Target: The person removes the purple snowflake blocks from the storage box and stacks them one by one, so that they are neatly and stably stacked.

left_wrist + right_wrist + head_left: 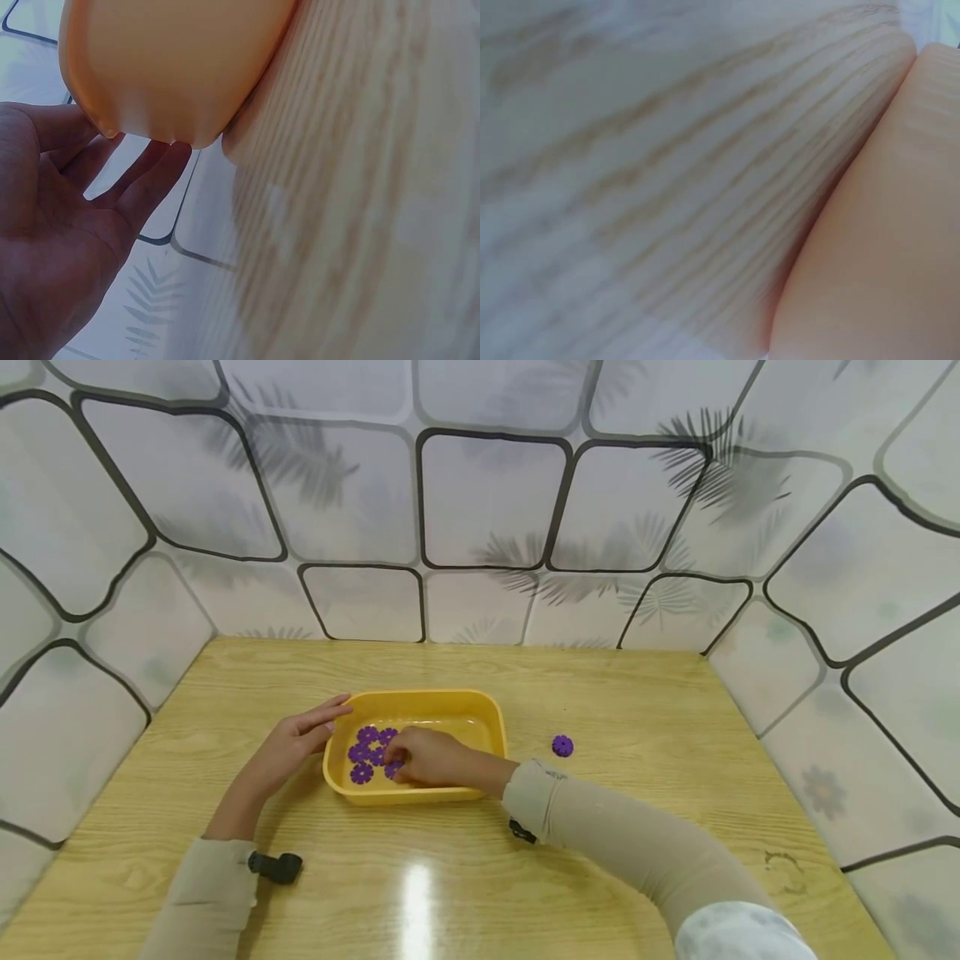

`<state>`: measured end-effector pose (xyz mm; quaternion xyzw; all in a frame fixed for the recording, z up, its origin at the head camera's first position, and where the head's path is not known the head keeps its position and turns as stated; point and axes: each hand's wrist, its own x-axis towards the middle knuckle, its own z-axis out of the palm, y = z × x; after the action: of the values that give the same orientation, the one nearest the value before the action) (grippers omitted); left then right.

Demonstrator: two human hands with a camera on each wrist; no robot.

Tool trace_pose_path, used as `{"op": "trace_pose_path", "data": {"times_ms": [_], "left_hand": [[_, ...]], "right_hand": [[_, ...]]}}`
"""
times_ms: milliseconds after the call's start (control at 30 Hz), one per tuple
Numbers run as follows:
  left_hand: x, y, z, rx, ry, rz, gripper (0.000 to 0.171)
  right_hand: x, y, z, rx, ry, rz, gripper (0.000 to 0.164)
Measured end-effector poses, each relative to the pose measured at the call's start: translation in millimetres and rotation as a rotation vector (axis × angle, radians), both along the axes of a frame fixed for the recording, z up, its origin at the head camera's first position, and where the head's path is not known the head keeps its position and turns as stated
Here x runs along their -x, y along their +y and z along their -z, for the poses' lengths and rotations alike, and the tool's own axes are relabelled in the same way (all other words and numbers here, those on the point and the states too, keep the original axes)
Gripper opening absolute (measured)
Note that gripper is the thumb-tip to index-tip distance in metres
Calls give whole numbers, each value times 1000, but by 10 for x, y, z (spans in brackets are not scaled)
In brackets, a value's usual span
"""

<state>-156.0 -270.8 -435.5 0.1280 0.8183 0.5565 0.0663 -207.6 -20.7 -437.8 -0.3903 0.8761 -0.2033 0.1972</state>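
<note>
A yellow plastic tray stands on the table with several purple flower-shaped discs lying in its left part. My left hand touches the tray's left end, its fingers extended along the rim. From below, the left wrist view shows the fingertips of that hand against the tray's end wall. Inside the tray, my right hand reaches down with bent fingers around one purple disc, which it partly covers. The right wrist view shows only the tray's outer side, not the fingers.
To the right of the tray, a small stack of purple discs sits on the wood-grain table. Patterned wall panels enclose the table at the back and both sides.
</note>
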Motion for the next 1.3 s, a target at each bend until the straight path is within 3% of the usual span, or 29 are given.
{"op": "trace_pose_path", "data": {"times_ms": [133, 367, 600, 833, 933, 1133, 1300], "left_hand": [[0, -4, -6, 3, -9, -2, 43], [0, -1, -11, 11, -2, 4, 42], [-4, 0, -9, 6, -3, 4, 41], [-13, 20, -33, 12, -7, -5, 41], [-15, 18, -48, 16, -13, -4, 41], [6, 7, -26, 10, -16, 1, 42], [11, 3, -13, 8, -15, 1, 42]], "right_hand": [[4, 6, -5, 22, -2, 16, 16], [-3, 13, -41, 24, -31, 81, 27], [-9, 14, -47, 20, -76, 140, 26], [25, 49, -43, 120, -111, 176, 20], [34, 73, -44, 202, -196, 190, 21], [42, 112, -77, 390, -448, 250, 27], [78, 149, -119, 421, -481, 295, 31]]}}
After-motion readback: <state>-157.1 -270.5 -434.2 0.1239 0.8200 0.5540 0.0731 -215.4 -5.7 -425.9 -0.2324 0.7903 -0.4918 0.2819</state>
